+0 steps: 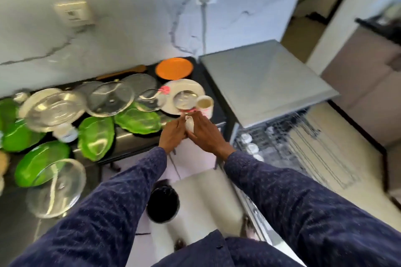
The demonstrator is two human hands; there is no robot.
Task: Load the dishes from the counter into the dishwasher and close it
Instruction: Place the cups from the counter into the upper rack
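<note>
Two hands met at the front edge of a dark tabletop (213,93), both arms in dark blue patterned sleeves. The left hand (172,134) had its fingers (176,124) curled around a small white cup (189,123) with a reddish pattern, gripping it from the left. The right hand (207,134) lay against the cup's other side with its fingers (200,118) nearly straight and held close together, touching the cup rather than wrapping it.

Just beyond the fingertips sat a white plate (184,88) carrying a small steel bowl (184,99) and a cream mug (205,103) lying tilted on its side. Farther beyond the plate was an orange plate (174,68). To the left of the fingers spread several green leaf-shaped plates (137,119), with steel and glass lids (109,98) resting on and among them; motion blur made their exact count unclear.

To the right of the fingers stood the dishwasher (267,84), its wire rack (293,136) pulled out, with a few white cups (251,147) already sitting at the rack's near left corner.
</note>
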